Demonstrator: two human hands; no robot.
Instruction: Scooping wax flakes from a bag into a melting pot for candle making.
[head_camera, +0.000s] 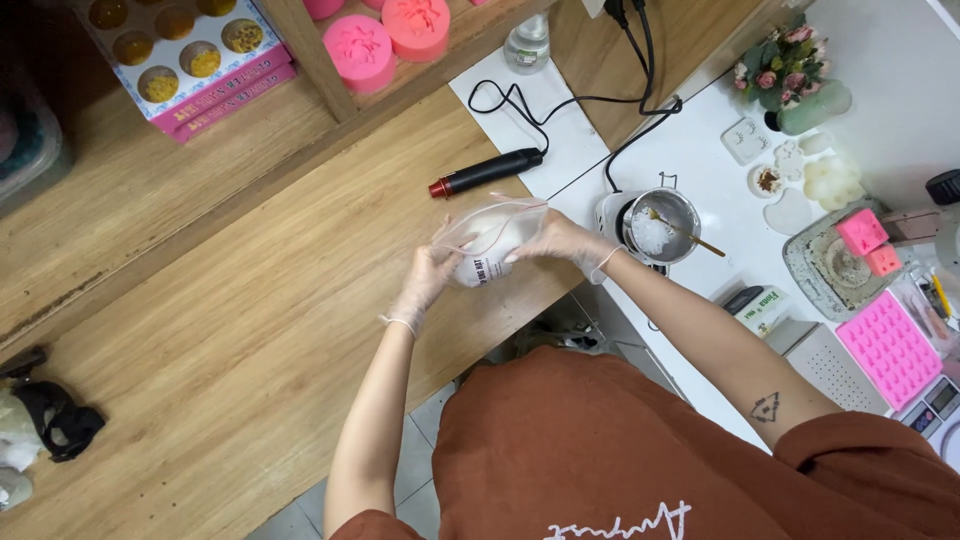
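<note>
Hands (495, 262), two, on one plastic bag (492, 238)

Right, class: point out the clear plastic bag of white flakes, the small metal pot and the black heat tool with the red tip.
Clear plastic bag of white flakes (487, 250), head view, white middle.
Small metal pot (676, 205), head view, rim.
Black heat tool with red tip (490, 171), head view, barrel.

Wooden desk (230, 350) is filling the left and centre, light oak grain, with a raised wooden shelf (300, 60) sitting along its back edge. White worktop (700, 170) is running off to the right, meeting the wood at an angle. Pale tiled floor (420, 470) is showing in the gap below (only a small patch visible). Light is falling evenly, soft, casting no hard shadows anywhere.
</note>
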